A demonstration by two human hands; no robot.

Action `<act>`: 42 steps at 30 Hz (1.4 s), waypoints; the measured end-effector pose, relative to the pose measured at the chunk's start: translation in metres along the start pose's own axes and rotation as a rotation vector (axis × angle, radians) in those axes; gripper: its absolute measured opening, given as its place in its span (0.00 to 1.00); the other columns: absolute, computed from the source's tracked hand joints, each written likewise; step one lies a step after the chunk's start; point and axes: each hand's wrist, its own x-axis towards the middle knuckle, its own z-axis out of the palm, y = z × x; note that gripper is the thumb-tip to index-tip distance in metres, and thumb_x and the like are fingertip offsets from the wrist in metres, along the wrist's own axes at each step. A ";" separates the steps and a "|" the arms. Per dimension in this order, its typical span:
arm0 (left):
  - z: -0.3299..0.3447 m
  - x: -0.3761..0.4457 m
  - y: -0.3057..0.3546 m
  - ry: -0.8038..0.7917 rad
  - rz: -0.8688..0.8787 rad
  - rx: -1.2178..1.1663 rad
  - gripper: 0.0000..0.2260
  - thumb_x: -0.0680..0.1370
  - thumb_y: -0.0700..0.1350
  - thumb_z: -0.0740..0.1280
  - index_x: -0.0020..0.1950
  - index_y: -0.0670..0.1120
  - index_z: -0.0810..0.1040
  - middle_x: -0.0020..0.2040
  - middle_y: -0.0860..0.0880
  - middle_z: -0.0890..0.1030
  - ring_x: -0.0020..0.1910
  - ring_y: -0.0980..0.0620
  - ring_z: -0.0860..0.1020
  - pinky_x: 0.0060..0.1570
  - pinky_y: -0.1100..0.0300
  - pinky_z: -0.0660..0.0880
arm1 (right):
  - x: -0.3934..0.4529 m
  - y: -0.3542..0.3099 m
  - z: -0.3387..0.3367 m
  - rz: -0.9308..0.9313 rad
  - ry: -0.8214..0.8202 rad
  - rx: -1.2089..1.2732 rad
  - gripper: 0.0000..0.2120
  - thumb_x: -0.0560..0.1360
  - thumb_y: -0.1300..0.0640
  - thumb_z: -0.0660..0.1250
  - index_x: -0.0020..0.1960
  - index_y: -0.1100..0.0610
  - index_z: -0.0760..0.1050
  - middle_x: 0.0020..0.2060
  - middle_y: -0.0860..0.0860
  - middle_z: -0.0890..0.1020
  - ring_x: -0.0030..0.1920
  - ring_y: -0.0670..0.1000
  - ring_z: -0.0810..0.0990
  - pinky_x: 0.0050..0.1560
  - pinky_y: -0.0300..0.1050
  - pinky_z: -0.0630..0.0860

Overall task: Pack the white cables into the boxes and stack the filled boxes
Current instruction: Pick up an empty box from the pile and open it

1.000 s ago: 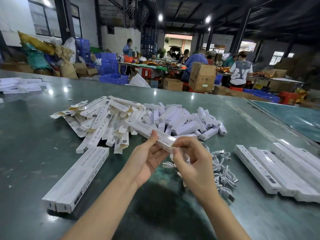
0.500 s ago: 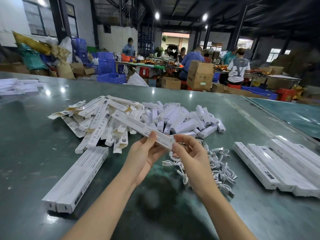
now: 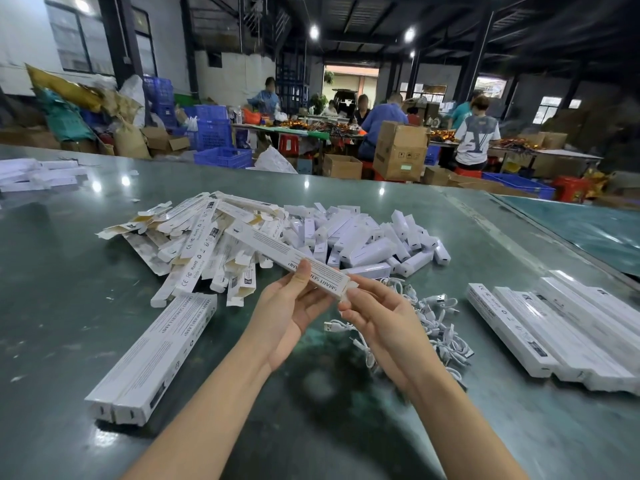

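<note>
The broad, glossy grey-green tabletop (image 3: 69,306) is carrying everything, and most of the work is looking unfinished. The biggest heap, a loose pile of flat, unfolded white cardboard box sleeves (image 3: 194,244), is lying across the middle, with a mound of small white plastic-looking blocks (image 3: 367,240) touching its right side; what those are I cannot tell. At the right, a row of long closed white cardboard boxes (image 3: 561,330) is lying side by side, probably filled ones, though they are sitting in a single layer rather than stacked. At the near left, two more long closed white boxes (image 3: 152,355) are resting together. Just beside the right hand, a tangle of short white USB cables (image 3: 433,320) is waiting loose, so many cables are remaining to pack.

The left hand (image 3: 291,306) is gripping one long white printed cardboard box (image 3: 294,261) above the tabletop, thumb on top and fingers curled beneath. The right hand (image 3: 381,317) is pinching the flap at its near end, likely closing or opening it; whether a cable is inside is hidden.
</note>
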 end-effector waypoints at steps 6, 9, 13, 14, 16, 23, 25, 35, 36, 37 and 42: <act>-0.003 0.000 0.003 -0.016 -0.032 0.027 0.19 0.74 0.48 0.66 0.57 0.35 0.77 0.52 0.38 0.84 0.49 0.46 0.85 0.45 0.59 0.82 | 0.001 0.000 -0.007 0.069 -0.070 0.073 0.12 0.65 0.61 0.74 0.49 0.60 0.85 0.49 0.60 0.84 0.40 0.50 0.82 0.44 0.37 0.79; -0.004 0.001 0.002 -0.009 -0.044 0.034 0.20 0.73 0.48 0.66 0.58 0.34 0.77 0.54 0.38 0.84 0.50 0.46 0.84 0.48 0.58 0.82 | 0.002 0.001 -0.008 0.077 -0.084 0.090 0.13 0.65 0.62 0.75 0.50 0.61 0.84 0.51 0.61 0.83 0.42 0.50 0.82 0.45 0.38 0.79; -0.003 0.000 0.002 -0.013 -0.060 0.023 0.19 0.73 0.47 0.66 0.57 0.34 0.77 0.51 0.39 0.85 0.48 0.47 0.85 0.44 0.59 0.82 | 0.003 0.002 -0.010 0.088 -0.053 0.070 0.17 0.64 0.61 0.75 0.52 0.63 0.82 0.48 0.60 0.84 0.40 0.50 0.82 0.43 0.37 0.79; -0.002 0.000 0.002 -0.018 -0.064 0.021 0.19 0.73 0.47 0.66 0.56 0.34 0.77 0.50 0.39 0.85 0.47 0.47 0.85 0.43 0.59 0.82 | 0.003 0.002 -0.010 0.087 -0.044 0.055 0.19 0.63 0.61 0.75 0.54 0.64 0.80 0.48 0.59 0.84 0.39 0.50 0.82 0.42 0.37 0.79; -0.002 0.000 0.001 -0.027 -0.065 0.035 0.19 0.73 0.47 0.66 0.56 0.34 0.77 0.51 0.39 0.85 0.48 0.47 0.85 0.44 0.59 0.82 | 0.004 0.001 -0.011 0.081 -0.030 0.016 0.23 0.63 0.60 0.76 0.56 0.65 0.78 0.46 0.58 0.84 0.37 0.49 0.81 0.41 0.37 0.79; -0.001 0.000 0.000 -0.033 -0.060 0.043 0.21 0.72 0.47 0.67 0.58 0.33 0.76 0.52 0.38 0.84 0.49 0.47 0.85 0.44 0.60 0.81 | 0.005 -0.001 -0.012 0.079 -0.032 0.005 0.22 0.64 0.61 0.74 0.56 0.67 0.78 0.46 0.58 0.84 0.36 0.48 0.80 0.40 0.36 0.79; -0.001 -0.001 0.001 -0.029 -0.057 0.033 0.20 0.72 0.47 0.67 0.57 0.34 0.77 0.51 0.39 0.85 0.48 0.47 0.85 0.43 0.60 0.81 | 0.004 -0.002 -0.013 0.087 -0.040 0.019 0.22 0.64 0.62 0.74 0.57 0.67 0.77 0.46 0.59 0.84 0.36 0.48 0.80 0.40 0.36 0.79; 0.001 -0.003 0.002 -0.021 -0.054 0.043 0.21 0.72 0.47 0.67 0.59 0.33 0.76 0.53 0.38 0.84 0.49 0.47 0.85 0.44 0.60 0.81 | 0.003 -0.002 -0.011 0.079 -0.028 0.000 0.21 0.64 0.60 0.74 0.55 0.66 0.78 0.46 0.57 0.84 0.37 0.48 0.81 0.41 0.36 0.79; 0.001 -0.004 0.002 -0.021 -0.054 0.042 0.22 0.72 0.47 0.67 0.60 0.33 0.76 0.53 0.38 0.84 0.50 0.46 0.85 0.44 0.59 0.81 | 0.003 -0.002 -0.011 0.074 -0.033 0.002 0.20 0.64 0.60 0.74 0.54 0.65 0.79 0.46 0.57 0.85 0.37 0.48 0.81 0.41 0.36 0.79; 0.001 -0.004 0.002 -0.021 -0.053 0.037 0.23 0.72 0.46 0.67 0.61 0.32 0.75 0.53 0.38 0.84 0.50 0.46 0.85 0.44 0.59 0.81 | 0.003 -0.002 -0.012 0.068 -0.038 0.000 0.19 0.64 0.60 0.74 0.53 0.65 0.79 0.45 0.56 0.85 0.37 0.48 0.81 0.41 0.36 0.79; 0.001 -0.005 0.001 -0.020 -0.046 0.036 0.25 0.72 0.45 0.67 0.64 0.30 0.73 0.55 0.36 0.83 0.50 0.45 0.84 0.45 0.58 0.82 | 0.004 -0.001 -0.013 0.055 -0.051 -0.025 0.18 0.63 0.60 0.75 0.52 0.64 0.80 0.44 0.56 0.85 0.38 0.48 0.82 0.40 0.36 0.79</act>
